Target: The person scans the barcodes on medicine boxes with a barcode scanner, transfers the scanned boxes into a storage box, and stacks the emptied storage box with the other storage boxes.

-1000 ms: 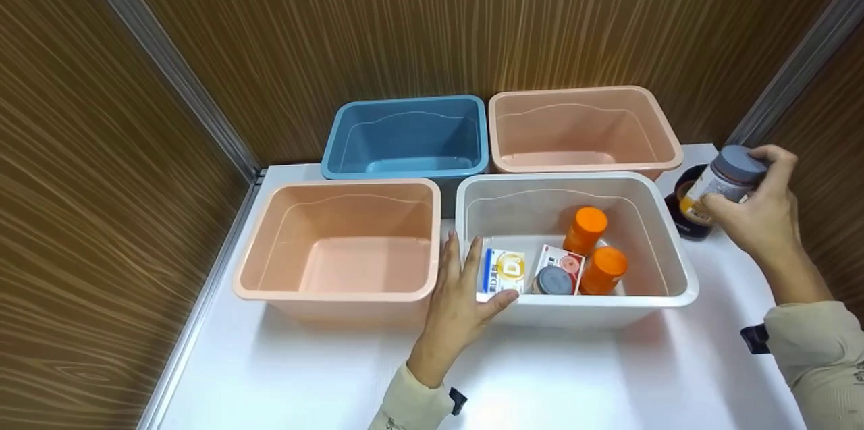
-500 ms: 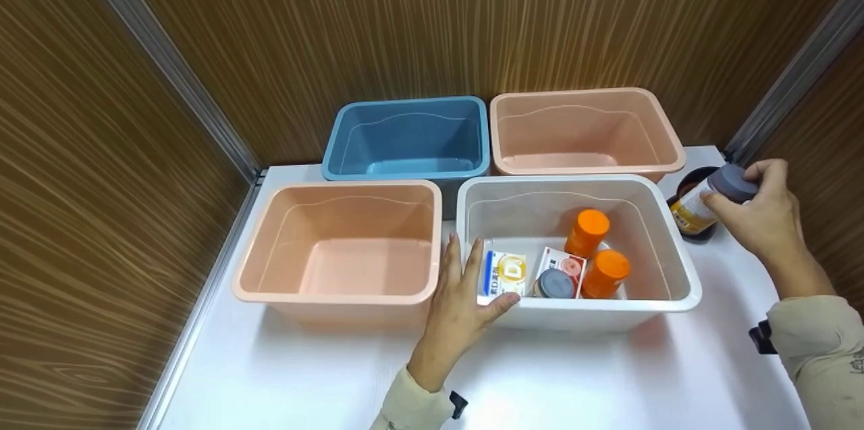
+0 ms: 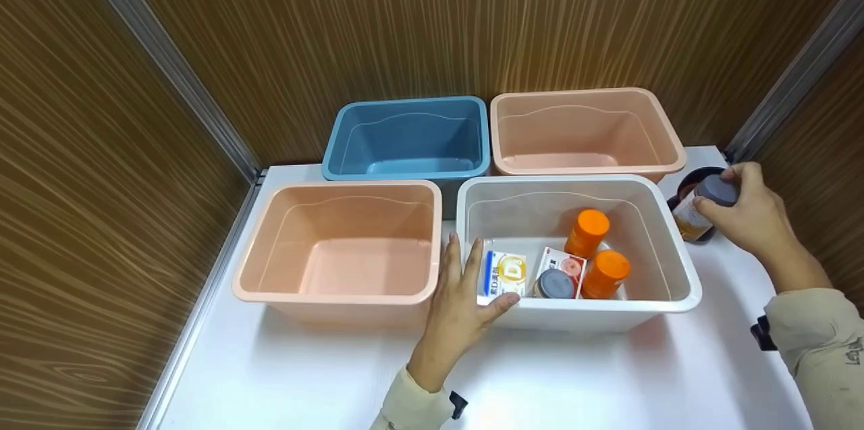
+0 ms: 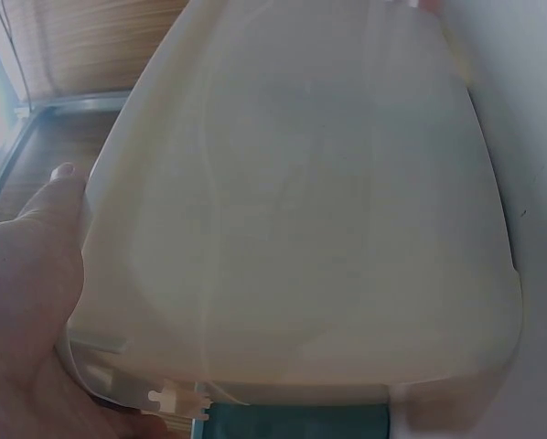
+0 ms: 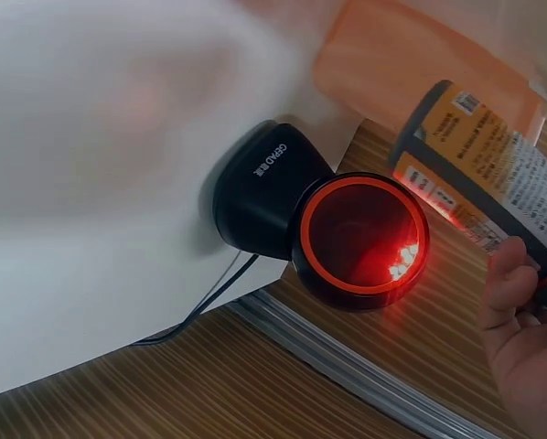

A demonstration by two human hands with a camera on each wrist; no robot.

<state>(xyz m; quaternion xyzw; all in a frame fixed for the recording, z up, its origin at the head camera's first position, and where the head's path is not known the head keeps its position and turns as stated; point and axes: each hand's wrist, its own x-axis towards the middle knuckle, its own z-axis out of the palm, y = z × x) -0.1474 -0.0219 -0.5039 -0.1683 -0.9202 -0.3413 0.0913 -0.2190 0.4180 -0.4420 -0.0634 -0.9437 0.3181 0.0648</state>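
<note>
So the bottle [image 5: 493, 169] had a grey cap [image 3: 721, 191] and a label in orange-yellow and white, with lots of small print, a barcode and a dark stripe down it. It was tilted, out past the right side of the white bin [image 3: 580, 317], near a black scanner [image 5: 264, 197] with an orange-red ring and red lights glowing in its face. Looked like a sliver of space between the two from the right wrist.

The right arm was stretched forward along the right side, and the right hand [image 3: 756, 224] bent in leftward over the bottle. Thumb and fingers were pinched around the cap end, thumb on the near side.

Left hand [image 3: 455, 305] was up at the white bin's near left corner, fingers straight and a bit apart, thumb out along the near rim. It wasn't gripping anything, just resting on the bin. Inside that bin sat two orange bottles [image 3: 605, 275], another grey-capped bottle [image 3: 555, 283] and two small boxes [image 3: 505, 273].
</note>
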